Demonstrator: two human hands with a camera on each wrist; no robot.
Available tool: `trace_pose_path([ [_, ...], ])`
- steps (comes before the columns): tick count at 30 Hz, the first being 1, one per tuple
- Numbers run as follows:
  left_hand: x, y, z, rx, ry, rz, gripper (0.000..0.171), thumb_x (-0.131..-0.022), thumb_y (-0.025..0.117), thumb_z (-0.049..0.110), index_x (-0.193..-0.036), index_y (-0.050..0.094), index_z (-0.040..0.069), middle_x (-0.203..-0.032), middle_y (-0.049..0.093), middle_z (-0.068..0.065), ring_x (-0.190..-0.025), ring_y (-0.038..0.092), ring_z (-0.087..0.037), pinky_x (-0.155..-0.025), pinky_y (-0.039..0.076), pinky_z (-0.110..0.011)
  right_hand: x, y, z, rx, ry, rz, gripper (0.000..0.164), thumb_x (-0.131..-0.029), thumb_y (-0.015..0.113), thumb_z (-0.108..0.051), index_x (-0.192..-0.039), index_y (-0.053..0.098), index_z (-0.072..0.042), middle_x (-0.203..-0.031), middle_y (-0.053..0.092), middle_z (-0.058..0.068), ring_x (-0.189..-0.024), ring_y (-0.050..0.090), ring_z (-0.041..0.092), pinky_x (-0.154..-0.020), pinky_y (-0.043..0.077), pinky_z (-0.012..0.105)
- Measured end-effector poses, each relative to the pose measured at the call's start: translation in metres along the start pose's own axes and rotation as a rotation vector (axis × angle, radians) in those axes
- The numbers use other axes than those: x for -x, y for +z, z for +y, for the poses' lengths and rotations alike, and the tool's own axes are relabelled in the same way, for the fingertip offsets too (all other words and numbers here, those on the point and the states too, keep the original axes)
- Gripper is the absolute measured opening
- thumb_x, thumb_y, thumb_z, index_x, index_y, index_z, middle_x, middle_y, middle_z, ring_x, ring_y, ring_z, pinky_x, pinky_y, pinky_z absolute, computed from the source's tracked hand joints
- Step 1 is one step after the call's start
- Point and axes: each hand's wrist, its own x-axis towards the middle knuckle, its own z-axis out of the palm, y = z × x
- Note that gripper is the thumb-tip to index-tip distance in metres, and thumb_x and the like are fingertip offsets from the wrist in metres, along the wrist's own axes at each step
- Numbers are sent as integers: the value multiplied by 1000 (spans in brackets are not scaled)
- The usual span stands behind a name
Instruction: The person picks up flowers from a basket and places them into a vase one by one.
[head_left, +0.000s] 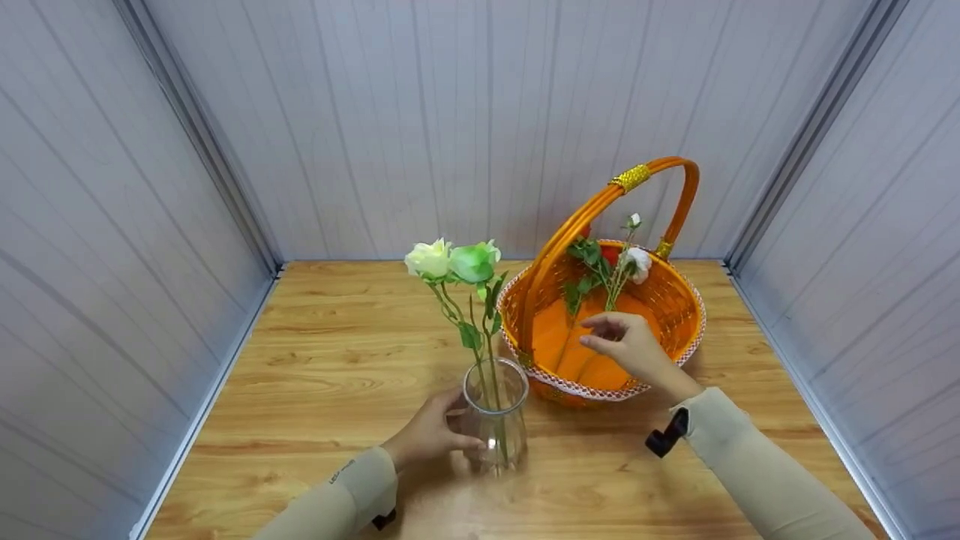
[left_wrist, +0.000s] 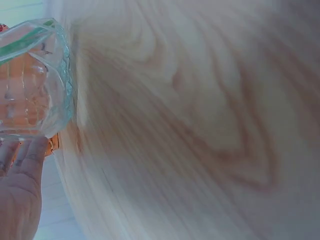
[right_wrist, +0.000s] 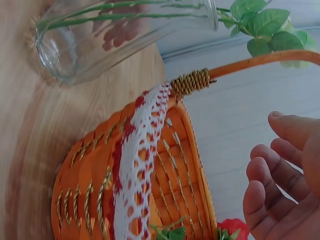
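Note:
My left hand [head_left: 429,431] holds the clear glass vase [head_left: 514,439] low on its left side, thumb in front and fingers behind. Inside the upright vase stand two rose stems, topped by a pale cream rose [head_left: 429,259] and a green rose [head_left: 474,262]. Over the front right of the orange basket [head_left: 679,300], my right hand [head_left: 637,351] hovers with loosely bent fingers and nothing between them. Just beyond its fingertips, a white flower [head_left: 638,265] on a leafy stem leans in the basket. A red flower [right_wrist: 232,227] shows partly at the basket's far side.
The basket's tall arched handle [head_left: 577,217] rises between the vase and the right arm. Lace trim [right_wrist: 137,165] runs along its rim. Grey panel walls [head_left: 480,127] enclose the wooden tabletop [head_left: 322,360] at the back and both sides.

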Motion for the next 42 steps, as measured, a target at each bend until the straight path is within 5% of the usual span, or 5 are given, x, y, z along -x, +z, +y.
trace_pose_path([
  [8,7,8,-2,87,-23,62,88,-82,95,19,-157,50,9,-156,59,-16,-145,57,-41,-124,46,-61,-2,-17,17,9,57,68,30,-102,78,-15,-125,75,4,-103,77,17,-79,66,8,-69,58,20],
  [24,10,10,-2,34,76,122,80,-79,97,14,-144,53,-5,-141,63,-24,-132,61,-42,-120,51,-61,-8,-38,47,29,135,159,37,-102,78,-19,-132,72,3,-109,77,17,-86,70,9,-75,61,19],
  [30,11,12,-2,46,47,136,70,-81,95,12,-140,59,2,-136,68,-14,-128,65,-34,-117,55,-55,-14,-43,59,91,168,189,38,-103,77,-18,-134,70,3,-116,74,18,-93,66,6,-79,56,14],
  [35,11,12,-1,51,8,136,67,-80,95,14,-136,61,5,-132,68,-10,-125,64,-29,-118,55,-52,-19,-44,66,93,197,176,44,-103,77,-19,-140,66,4,-127,70,25,-106,70,20,-84,56,12],
  [42,10,12,3,64,-23,137,68,-78,97,18,-133,62,2,-129,69,-13,-125,64,-36,-118,53,-57,-26,-46,75,52,247,101,60,-105,74,-19,-155,50,5,-150,54,33,-137,58,49,-114,58,47],
])
